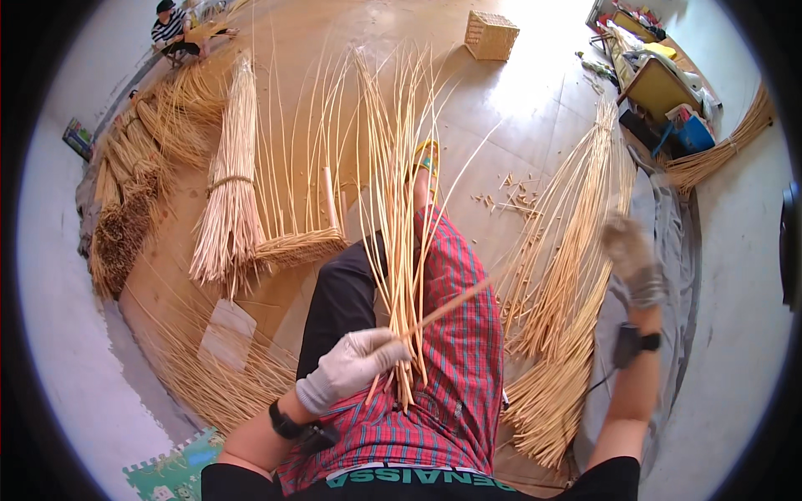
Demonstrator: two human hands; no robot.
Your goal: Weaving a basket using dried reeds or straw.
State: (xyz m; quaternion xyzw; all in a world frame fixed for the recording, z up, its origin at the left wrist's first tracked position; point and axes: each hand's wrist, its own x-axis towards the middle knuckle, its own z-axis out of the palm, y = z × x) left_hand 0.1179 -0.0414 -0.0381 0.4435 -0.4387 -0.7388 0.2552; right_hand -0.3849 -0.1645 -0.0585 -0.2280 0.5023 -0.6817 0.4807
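Observation:
My left hand (359, 363), in a pale work glove, is closed over my lap with its thumb on a single wicker rod (455, 304) that slants up to the right. Under that rod, a loose sheaf of pale wicker rods (399, 267) lies lengthwise over my legs, on a red plaid cloth (459, 367). My right hand (631, 260), gloved too, is raised at the right beside a long spread of wicker rods (568, 242). Motion smears its fingers, so its grip cannot be made out.
Left of my legs, a tied bundle of rods (230, 179) stands by a partly woven base with upright rods (301, 248). Darker bundles (125, 200) line the left wall. A woven basket (491, 36) sits far off. Another person (171, 33) sits far left. A loaded table (660, 83) stands far right.

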